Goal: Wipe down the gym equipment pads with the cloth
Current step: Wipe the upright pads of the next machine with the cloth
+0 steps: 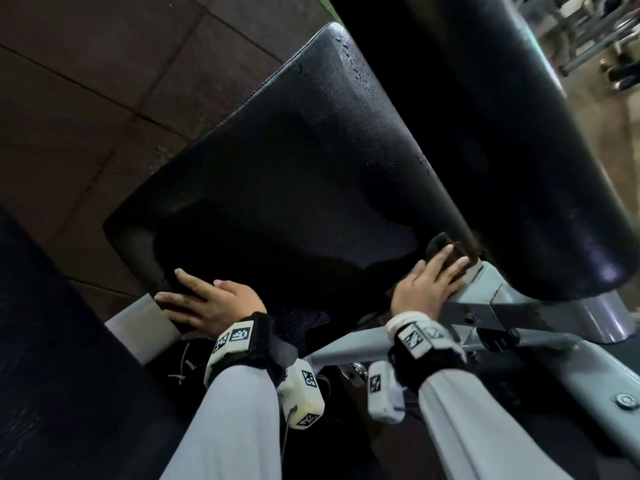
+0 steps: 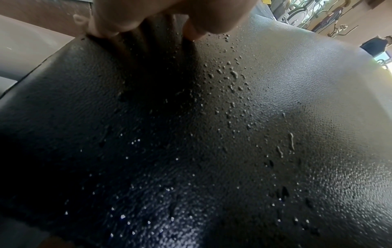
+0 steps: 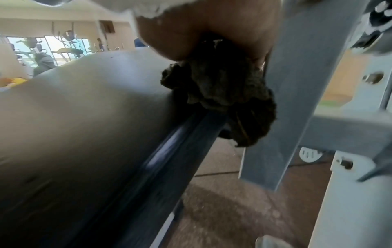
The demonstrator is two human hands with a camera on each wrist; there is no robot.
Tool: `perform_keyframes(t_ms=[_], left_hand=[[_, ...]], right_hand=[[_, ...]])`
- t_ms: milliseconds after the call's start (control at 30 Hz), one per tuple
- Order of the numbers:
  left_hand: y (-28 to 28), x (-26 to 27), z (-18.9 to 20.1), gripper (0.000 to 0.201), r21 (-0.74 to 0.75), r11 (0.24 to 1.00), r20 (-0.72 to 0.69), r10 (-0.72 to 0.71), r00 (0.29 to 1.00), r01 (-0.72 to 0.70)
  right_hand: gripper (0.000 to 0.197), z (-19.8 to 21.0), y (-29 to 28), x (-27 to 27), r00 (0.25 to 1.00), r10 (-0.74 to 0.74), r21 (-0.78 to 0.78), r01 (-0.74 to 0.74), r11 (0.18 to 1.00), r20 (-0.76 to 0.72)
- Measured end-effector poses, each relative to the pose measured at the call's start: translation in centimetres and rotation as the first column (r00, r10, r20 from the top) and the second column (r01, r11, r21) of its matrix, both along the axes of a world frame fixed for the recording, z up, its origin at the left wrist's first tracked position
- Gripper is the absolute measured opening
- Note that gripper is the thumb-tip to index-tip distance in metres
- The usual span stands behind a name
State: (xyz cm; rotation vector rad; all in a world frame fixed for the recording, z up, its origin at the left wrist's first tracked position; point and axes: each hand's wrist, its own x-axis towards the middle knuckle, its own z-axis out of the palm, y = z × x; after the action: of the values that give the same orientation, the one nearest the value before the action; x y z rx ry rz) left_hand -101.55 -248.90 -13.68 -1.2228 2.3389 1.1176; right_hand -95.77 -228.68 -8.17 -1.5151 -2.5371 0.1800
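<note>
A black seat pad (image 1: 294, 174) fills the middle, with water droplets (image 2: 231, 80) beaded on it. A black back pad (image 1: 502, 133) rises at its right. My left hand (image 1: 204, 299) rests flat on the pad's near left corner with its fingers spread, and its fingertips (image 2: 106, 31) press on the pad's edge. My right hand (image 1: 429, 282) holds a bunched dark cloth (image 1: 438, 244) against the pad's near right corner, beside the grey frame (image 1: 485, 306). In the right wrist view the cloth (image 3: 222, 94) bulges from under the palm (image 3: 212, 25) over the pad's edge (image 3: 84, 117).
A grey metal frame post (image 3: 297, 83) stands right beside the cloth. Another black pad (image 1: 52, 341) is at the near left, next to a grey plate (image 1: 142, 327). Brown floor tiles (image 1: 86, 98) lie beyond. Other gym machines (image 1: 588, 29) and a person (image 2: 375, 45) are far off.
</note>
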Motion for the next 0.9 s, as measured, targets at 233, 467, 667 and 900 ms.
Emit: perform_keyframes(t_ms=[233,467,667,900], left_hand=[[-0.2,-0.1,0.2,0.062,0.019,1.000,0.030,0.001,1.000,-0.002],[-0.3,0.0,0.4,0.063,0.006,1.000,0.033,-0.026,0.999,0.026],[-0.4,0.3,0.1,0.065,0.014,0.999,0.027,-0.052,0.998,0.051],[-0.8,0.8,-0.4,0.066,0.014,0.997,-0.014,-0.077,0.997,0.077]], right_hand=[[0.055,-0.7,-1.9,-2.2,0.946,0.243,0.116,-0.272,0.955,0.212],[0.049,3.5,3.8,-7.3,0.989,0.118,-0.026,-0.116,0.993,0.093],[0.054,1.9,3.9,-2.3,0.997,0.066,0.037,-0.067,0.997,0.029],[0.049,1.8,3.5,-3.2,0.997,-0.039,-0.040,0.042,0.998,0.060]])
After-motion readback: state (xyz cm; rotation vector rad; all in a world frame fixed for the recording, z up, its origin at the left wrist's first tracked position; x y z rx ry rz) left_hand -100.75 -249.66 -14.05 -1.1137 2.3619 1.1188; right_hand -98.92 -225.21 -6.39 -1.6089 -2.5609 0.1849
